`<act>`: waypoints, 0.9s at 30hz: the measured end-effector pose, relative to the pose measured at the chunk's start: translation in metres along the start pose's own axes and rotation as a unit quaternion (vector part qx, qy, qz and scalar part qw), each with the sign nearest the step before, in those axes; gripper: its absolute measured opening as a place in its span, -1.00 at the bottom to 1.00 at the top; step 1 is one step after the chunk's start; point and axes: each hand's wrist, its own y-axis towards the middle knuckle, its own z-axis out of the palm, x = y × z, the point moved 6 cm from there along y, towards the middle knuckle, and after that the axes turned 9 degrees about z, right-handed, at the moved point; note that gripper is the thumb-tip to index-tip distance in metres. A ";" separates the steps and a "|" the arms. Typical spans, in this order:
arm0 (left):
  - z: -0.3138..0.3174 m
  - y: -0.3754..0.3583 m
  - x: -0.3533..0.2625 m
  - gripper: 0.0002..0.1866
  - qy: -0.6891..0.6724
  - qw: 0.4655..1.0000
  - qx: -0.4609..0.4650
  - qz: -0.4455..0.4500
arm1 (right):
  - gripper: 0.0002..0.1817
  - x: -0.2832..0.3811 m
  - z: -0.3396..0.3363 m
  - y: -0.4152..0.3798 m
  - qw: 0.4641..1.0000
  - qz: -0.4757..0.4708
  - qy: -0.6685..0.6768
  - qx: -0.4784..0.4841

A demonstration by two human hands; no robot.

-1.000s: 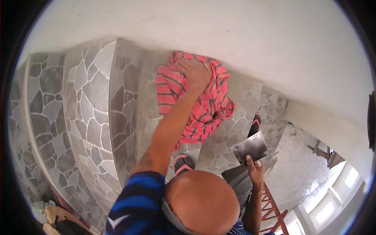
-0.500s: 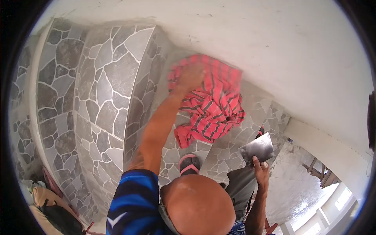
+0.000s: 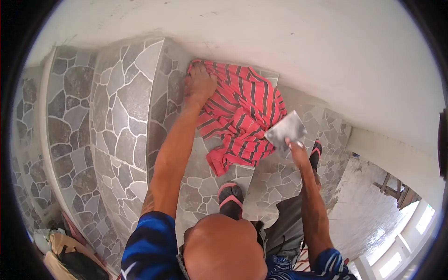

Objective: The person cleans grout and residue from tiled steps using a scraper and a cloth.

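A red shirt with dark stripes (image 3: pixel 252 93) lies bunched and partly spread on the stone-patterned floor tiles. At its upper left corner, my left hand (image 3: pixel 201 84) presses down with its fingers on the fabric, close to the tiled step's side. My right hand (image 3: pixel 296 151) grips a flat, square metal scraper (image 3: pixel 288 129) by its lower edge, thumb on top. The scraper's blade, smeared grey, overlaps the shirt's right edge in this view.
A tiled block (image 3: pixel 123 98) with pale joints rises on the left. The white wall (image 3: pixel 289 42) runs along the far side. My sandalled foot (image 3: pixel 230 198) stands below the shirt. Bags (image 3: pixel 74 254) lie at lower left, and a wooden piece (image 3: pixel 396 191) at right.
My left hand has moved left and up, spreading the shirt toward the corner. The right hand has carried the scraper up and left, to the shirt's edge.
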 end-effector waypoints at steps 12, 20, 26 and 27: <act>0.031 0.017 0.007 -0.19 -0.031 0.999 0.025 -0.015 | -0.54 -0.009 0.077 -0.009 0.987 0.091 0.073 -0.107; 0.026 0.008 0.018 -0.18 -0.066 0.996 0.042 0.044 | -0.55 0.059 0.125 -0.096 0.847 -0.029 0.517 0.119; 0.001 -0.007 0.047 -0.34 -0.145 0.927 0.090 0.334 | -0.55 0.167 0.161 -0.176 0.539 0.103 0.741 0.386; -0.013 -0.016 0.042 -0.36 -0.151 0.895 0.096 0.408 | -0.54 0.166 0.168 -0.172 0.550 0.106 0.740 0.372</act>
